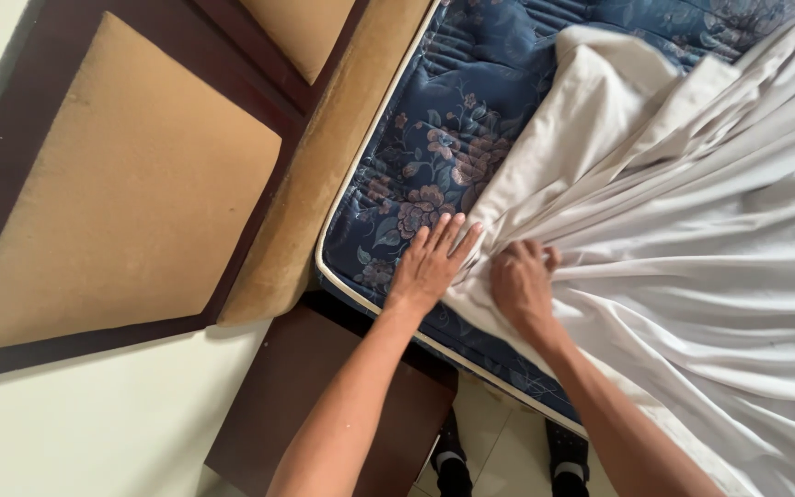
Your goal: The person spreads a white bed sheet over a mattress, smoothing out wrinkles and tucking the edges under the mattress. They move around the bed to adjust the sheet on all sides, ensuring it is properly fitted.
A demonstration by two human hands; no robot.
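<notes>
- Now our left hand point(431, 260) lies flat on the mattress point(425, 156) near its corner, fingers spread and straight, gripping nothing, fingertips at the sheet's edge.
- Our right hand point(521, 282) sits just beside it with fingers curled into the white sheet point(692, 230), bunching the cloth; folds fan out from the grip.
- Beyond the mattress corner, a padded tan headboard point(131, 193) in a dark frame stands against the wall point(75, 433), with a tan edge strip point(324, 175) between it and the mattress.
- A dark wooden bedside table point(296, 396) sits below our left forearm, tight to the mattress corner.
- Our dark shoes point(453, 465) show on the tiled floor point(508, 442).
- The right fingertips are buried in the cloth; the sheet runs out of view on the right.
</notes>
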